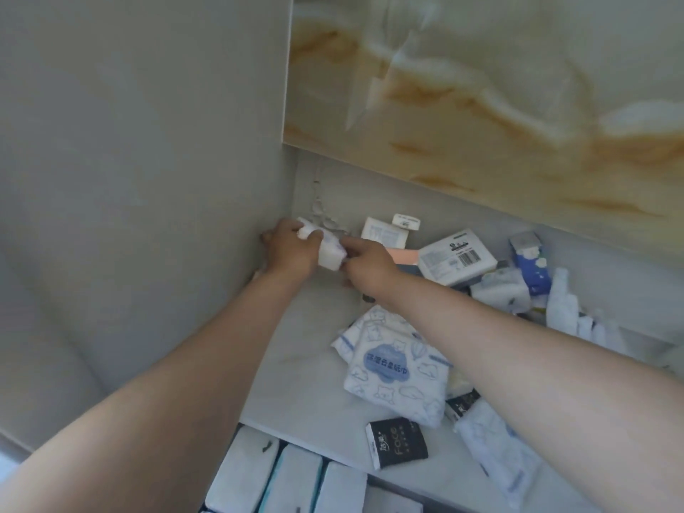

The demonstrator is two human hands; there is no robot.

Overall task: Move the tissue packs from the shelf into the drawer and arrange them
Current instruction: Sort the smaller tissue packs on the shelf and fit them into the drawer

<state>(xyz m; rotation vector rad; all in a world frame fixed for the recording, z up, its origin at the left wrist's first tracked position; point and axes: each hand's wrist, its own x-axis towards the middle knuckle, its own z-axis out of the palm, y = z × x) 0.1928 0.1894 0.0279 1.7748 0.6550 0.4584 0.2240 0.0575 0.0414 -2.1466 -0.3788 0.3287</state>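
The task looks about midway. In the drawer (392, 499), at the near edge of the view, three white packs (296, 483) stand side by side in a tidy row, so some sorting is done. Much is left on the shelf (303, 364).

Both hands are on one small white pack (327, 249) at the far left corner of the shelf, against the back wall. The left hand (287, 249) has its fingers curled round the pack's far end; the right hand (370, 264) pinches its near right end. The pack seems lifted or just coming off the shelf, not yet on its way to the drawer.

Still loose on the shelf:
- a bear-print pack (392, 368) in the middle
- a black pack (398, 440) near the front edge
- a barcode pack (457, 255) to the far right of the hands
- a blue pack (529, 264) and a jumble of white ones further right

The shelf is pale grey and smooth, with bare space on its left half. A grey wall (129, 142) closes the left side. Above hangs a marble-look panel (481, 87) in cream and amber. The back wall shows a peeling patch (320, 212) just behind the hands.
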